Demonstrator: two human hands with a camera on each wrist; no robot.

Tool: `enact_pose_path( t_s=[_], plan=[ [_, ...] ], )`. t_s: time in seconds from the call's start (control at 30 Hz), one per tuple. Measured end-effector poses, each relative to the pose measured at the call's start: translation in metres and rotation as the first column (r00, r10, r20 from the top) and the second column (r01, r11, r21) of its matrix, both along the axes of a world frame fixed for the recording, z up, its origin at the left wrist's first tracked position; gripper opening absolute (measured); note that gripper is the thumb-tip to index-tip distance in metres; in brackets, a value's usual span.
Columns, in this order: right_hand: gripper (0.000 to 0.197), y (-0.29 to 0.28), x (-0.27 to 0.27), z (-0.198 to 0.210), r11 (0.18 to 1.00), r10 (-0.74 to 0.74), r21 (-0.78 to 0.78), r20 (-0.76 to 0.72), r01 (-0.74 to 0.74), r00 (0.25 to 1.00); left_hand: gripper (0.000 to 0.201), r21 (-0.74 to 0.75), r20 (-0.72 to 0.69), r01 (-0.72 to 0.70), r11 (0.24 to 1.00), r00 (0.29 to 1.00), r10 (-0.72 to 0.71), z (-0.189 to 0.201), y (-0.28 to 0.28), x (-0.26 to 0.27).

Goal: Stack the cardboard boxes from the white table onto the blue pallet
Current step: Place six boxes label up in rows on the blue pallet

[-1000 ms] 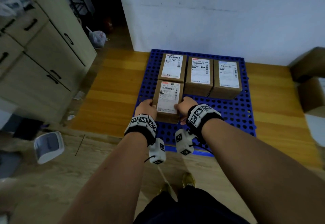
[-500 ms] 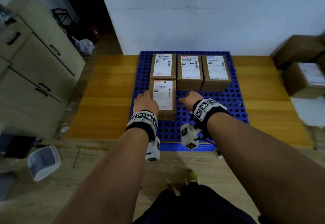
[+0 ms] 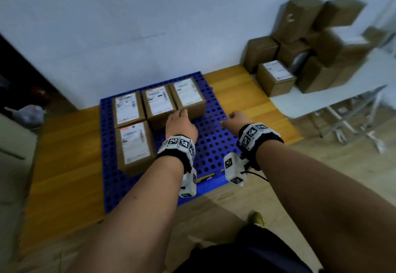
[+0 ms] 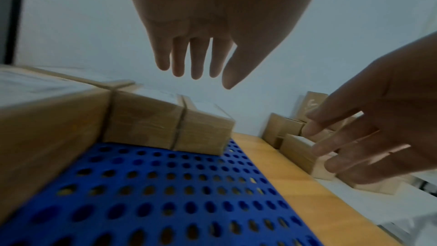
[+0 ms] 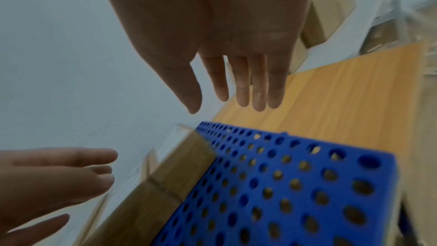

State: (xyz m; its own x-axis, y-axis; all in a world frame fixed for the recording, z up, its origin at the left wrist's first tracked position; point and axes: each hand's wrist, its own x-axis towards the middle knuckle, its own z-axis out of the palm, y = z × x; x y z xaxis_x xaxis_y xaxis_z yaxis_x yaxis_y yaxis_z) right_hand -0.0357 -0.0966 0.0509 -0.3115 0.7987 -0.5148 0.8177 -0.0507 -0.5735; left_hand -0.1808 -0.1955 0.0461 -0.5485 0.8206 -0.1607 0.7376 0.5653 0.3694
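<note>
The blue perforated pallet (image 3: 214, 144) lies on the wooden floor against the wall. Several labelled cardboard boxes stand on it: three in a back row (image 3: 159, 103) and one in front at the left (image 3: 134, 144). More cardboard boxes (image 3: 276, 76) are piled on the white table (image 3: 321, 99) at the right. My left hand (image 3: 181, 122) hovers over the pallet's middle, fingers straight and holding nothing (image 4: 196, 57). My right hand (image 3: 235, 119) hangs above the pallet's right part, also with straight, empty fingers (image 5: 238, 85).
A white wall (image 3: 150, 26) rises behind the pallet. The table's folding metal legs (image 3: 353, 122) stand to the right. A dark doorway and a plastic bag (image 3: 27, 114) are at the left, beside a pale cabinet (image 3: 12, 144). My shoe (image 3: 257, 219) is near the pallet's front edge.
Both hands have let go of the front left box, which stays on the pallet, and moved rightward. My head has turned right, bringing the table's boxes into view.
</note>
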Motion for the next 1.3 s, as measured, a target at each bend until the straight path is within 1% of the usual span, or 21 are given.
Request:
enact_pose_path(
  t_s=[0.03, 0.07, 0.13, 0.23, 0.37, 0.53, 0.63, 0.7, 0.8, 0.87, 1.0, 1.17, 1.3],
  plan=[
    [0.040, 0.011, 0.017, 0.000, 1.000, -0.028, 0.003, 0.007, 0.028, 1.000, 0.055, -0.005, 0.006, 0.025, 1.000, 1.000, -0.025, 0.002, 0.014, 0.015],
    [0.050, 0.020, 0.029, 0.000, 0.999, -0.051, 0.008, 0.024, 0.051, 0.998, 0.055, -0.007, 0.009, 0.043, 0.999, 0.999, -0.043, 0.003, 0.025, 0.027],
    [0.057, 0.042, 0.055, 0.001, 0.994, -0.105, 0.032, 0.039, 0.104, 0.994, 0.055, -0.007, 0.011, 0.088, 0.996, 0.996, -0.088, 0.003, 0.054, 0.054],
    [0.059, 0.077, 0.087, 0.004, 0.989, -0.140, 0.062, 0.036, 0.138, 0.990, 0.055, -0.007, 0.017, 0.110, 0.994, 0.994, -0.110, 0.003, 0.098, 0.090],
    [0.059, 0.135, 0.135, 0.007, 0.984, -0.155, 0.088, 0.023, 0.153, 0.988, 0.053, -0.029, 0.107, 0.083, 0.996, 0.991, -0.079, -0.001, 0.154, 0.140],
    [0.054, 0.196, 0.185, -0.001, 0.986, -0.143, 0.088, 0.042, 0.139, 0.989, 0.048, -0.051, 0.148, 0.048, 0.998, 0.988, -0.040, -0.017, 0.213, 0.191],
    [0.061, 0.227, 0.203, -0.006, 0.989, -0.131, 0.069, 0.034, 0.128, 0.991, 0.049, -0.069, 0.190, 0.025, 0.997, 0.982, -0.012, -0.026, 0.241, 0.210],
    [0.060, 0.245, 0.211, -0.010, 0.989, -0.140, 0.056, 0.022, 0.139, 0.990, 0.051, -0.083, 0.226, -0.009, 0.997, 0.974, 0.027, -0.032, 0.258, 0.219],
    [0.057, 0.268, 0.213, -0.015, 0.989, -0.141, 0.036, 0.004, 0.141, 0.990, 0.051, -0.083, 0.247, -0.023, 0.996, 0.968, 0.043, -0.037, 0.282, 0.225],
    [0.054, 0.284, 0.211, -0.019, 0.989, -0.147, 0.020, 0.004, 0.147, 0.989, 0.051, -0.081, 0.262, -0.034, 0.996, 0.963, 0.054, -0.042, 0.300, 0.224],
    [0.052, 0.316, 0.199, -0.029, 0.987, -0.163, -0.015, -0.004, 0.163, 0.987, 0.045, -0.057, 0.339, -0.062, 0.996, 0.938, 0.077, -0.049, 0.333, 0.217],
    [0.046, 0.349, 0.177, -0.038, 0.991, -0.127, -0.028, 0.020, 0.128, 0.992, 0.046, -0.144, 0.397, -0.081, 0.986, 0.908, 0.133, -0.056, 0.377, 0.202],
    [0.045, 0.369, 0.163, -0.048, 0.992, -0.107, -0.068, 0.036, 0.109, 0.994, 0.036, -0.166, 0.422, -0.077, 0.983, 0.895, 0.141, -0.065, 0.409, 0.196]
  ],
)
